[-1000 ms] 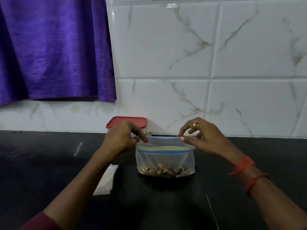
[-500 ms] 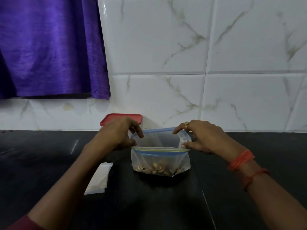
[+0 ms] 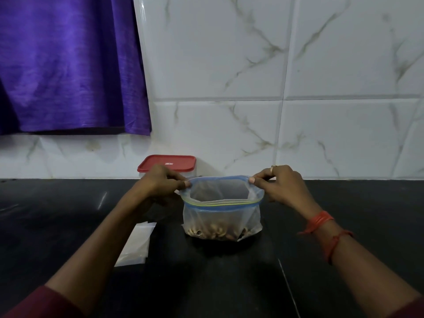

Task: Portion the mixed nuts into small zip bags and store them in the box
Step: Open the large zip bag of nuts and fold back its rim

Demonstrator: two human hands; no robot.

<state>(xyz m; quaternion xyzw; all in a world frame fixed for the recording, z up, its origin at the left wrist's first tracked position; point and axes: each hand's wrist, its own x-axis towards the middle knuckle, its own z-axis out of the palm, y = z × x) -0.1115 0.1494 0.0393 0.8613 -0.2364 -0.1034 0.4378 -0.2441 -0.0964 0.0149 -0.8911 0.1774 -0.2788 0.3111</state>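
Nuts (image 3: 220, 232) lie at the bottom of a clear zip bag (image 3: 221, 218), which stands upright on the black surface (image 3: 206, 283), near its back edge. The mouth of the bag is wide open. The left grip (image 3: 160, 184) pinches the left end of the blue rim between thumb and curled fingers, and the right grip (image 3: 282, 187) pinches the right end in the same way. Red threads (image 3: 319, 222) are tied around the right wrist. A box with a red lid (image 3: 167, 163) stands just behind the left grip, against the tiled wall (image 3: 321, 134). Small flat clear bags (image 3: 135, 244) lie on the surface beside the left forearm. A purple curtain (image 3: 68, 65) hangs at the upper left.
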